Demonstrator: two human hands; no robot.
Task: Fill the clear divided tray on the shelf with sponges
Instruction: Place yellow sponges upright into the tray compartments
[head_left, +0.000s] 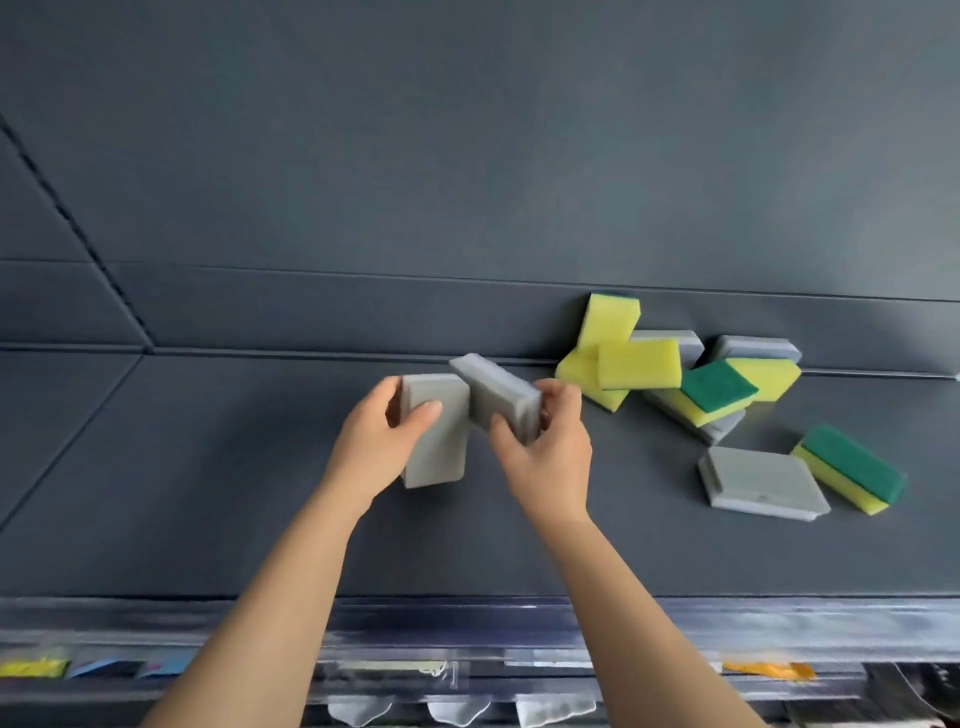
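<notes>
Head view: left hand (375, 448) holds upright grey sponge (435, 452); right hand (551, 463) holds tilted grey sponge (494, 391); clear tray (779, 626) below blurred.

Even, soft daylight; faint shadows; no glare. Wide-angle bending at edges; bottom strip motion-blurred, centre fairly sharp.

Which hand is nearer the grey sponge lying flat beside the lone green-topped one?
Right. The right hand, holding a tilted sponge, is left of the flat sponge with a gap; the left hand, holding an upright sponge, is farther left.
</notes>
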